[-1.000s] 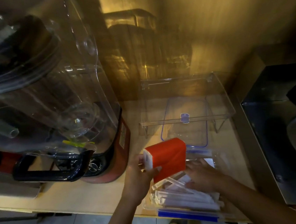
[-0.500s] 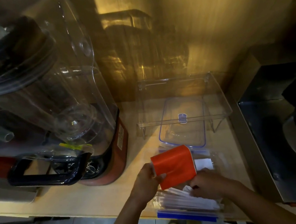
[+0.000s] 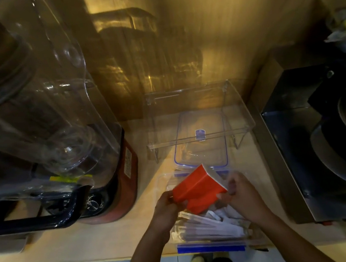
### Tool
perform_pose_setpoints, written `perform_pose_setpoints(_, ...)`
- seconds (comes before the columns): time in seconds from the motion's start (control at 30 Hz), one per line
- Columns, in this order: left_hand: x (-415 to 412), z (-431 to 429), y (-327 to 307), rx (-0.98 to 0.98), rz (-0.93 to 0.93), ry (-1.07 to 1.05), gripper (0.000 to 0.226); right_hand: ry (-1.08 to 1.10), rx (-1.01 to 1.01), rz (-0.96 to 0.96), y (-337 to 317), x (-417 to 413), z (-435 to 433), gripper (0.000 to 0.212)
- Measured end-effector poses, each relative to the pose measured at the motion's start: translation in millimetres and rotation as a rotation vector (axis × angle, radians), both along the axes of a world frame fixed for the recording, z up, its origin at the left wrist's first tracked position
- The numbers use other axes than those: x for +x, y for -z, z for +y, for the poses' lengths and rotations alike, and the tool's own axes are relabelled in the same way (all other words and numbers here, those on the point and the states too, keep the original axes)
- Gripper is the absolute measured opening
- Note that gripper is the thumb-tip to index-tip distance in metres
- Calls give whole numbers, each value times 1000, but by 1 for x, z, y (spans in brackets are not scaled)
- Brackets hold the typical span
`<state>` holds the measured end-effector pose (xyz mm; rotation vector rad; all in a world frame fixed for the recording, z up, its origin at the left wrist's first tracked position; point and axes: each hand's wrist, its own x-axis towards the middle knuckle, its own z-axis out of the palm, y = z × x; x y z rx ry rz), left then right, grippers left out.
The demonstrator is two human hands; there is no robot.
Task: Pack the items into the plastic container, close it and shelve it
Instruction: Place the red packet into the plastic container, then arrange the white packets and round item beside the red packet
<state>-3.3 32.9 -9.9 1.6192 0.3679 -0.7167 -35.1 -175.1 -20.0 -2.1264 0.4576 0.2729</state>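
Plastic container (image 3: 209,245): clear, blue-clipped, open at the counter's (image 3: 94,241) near edge, holding white wrapped sticks (image 3: 208,227). Orange packet (image 3: 197,189): tilted above the container's far half, gripped at its left near corner by the left hand (image 3: 167,208) and at its right edge by the right hand (image 3: 243,198); both sets of fingers clasp it. Lid (image 3: 199,140): just beyond, partly under a clear acrylic riser (image 3: 199,106). Blender (image 3: 49,122): far left. Dark appliance (image 3: 323,147): right.
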Motion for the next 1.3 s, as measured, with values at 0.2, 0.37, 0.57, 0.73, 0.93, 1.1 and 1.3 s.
perform_pose_setpoints(0.2, 1, -10, -5, 125, -178, 125, 28, -182, 390, 3, 2, 4, -8, 85)
perform_pose_setpoints(0.37, -15, -3, 3, 714, -476, 627, 36, -75, 283, -21, 10, -4, 1, 89)
perform_pose_setpoints(0.57, -35, 1, 8, 864, -511, 993, 54, -6, 65, -59, 18, -20, 19, 58)
perform_pose_setpoints(0.73, -36, 1, 0, 792, -488, 909, 36, -56, -16, 67, 19, -12, 30, 31)
perform_pose_setpoints(0.93, -21, 23, -5, 911, -1084, 631, 25, -52, 58, 98, 17, 0, 42, 22)
perform_pose_setpoints(1.1, -12, 35, 21, 987, -878, 857, 52, -113, 54, 86, 16, -1, 47, 24)
perform_pose_setpoints(1.3, -12, 30, 26, 1078, -872, 946, 56, -258, 84, 127, 14, -2, 42, 13)
